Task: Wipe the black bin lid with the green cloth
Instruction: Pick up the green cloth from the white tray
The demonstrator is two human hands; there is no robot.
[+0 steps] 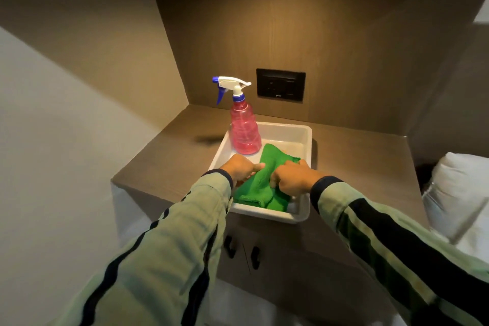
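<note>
- Green cloth (264,185) lies bunched in a white plastic tray (296,135), filling its near half; its far corner rises toward the tray's middle.
- Only one view is given, the head camera, looking down over both forearms.
- Hidden or hard to read: the near part of the cloth runs under both hands, so its full outline is not visible; a small yellowish patch just past the cloth's far edge is too small to identify; the tray's near-left corner is covered by the left sleeve (185,233).
- A dark smear on the countertop (357,156) left of the tray is blurred and cannot be made out.
- At the right edge, white bedding (460,174) is cut off by the frame.
- Left hand (239,168) grips the cloth's left side, fingers curled into the fabric, index finger extended along it.
- Right hand (293,180) is clenched on the cloth's right side, knuckles up, fabric pinched beneath.
- Tray contents: the cloth, and a pink spray bottle (244,132) with a white-and-blue trigger head standing upright in the far-left corner, just beyond the cloth.
- The tray sits on the brown countertop, its near rim overhanging the front edge above cabinet doors with two dark handles (255,257).
- A black wall socket plate (280,85) is set in the back panel behind the tray.
</note>
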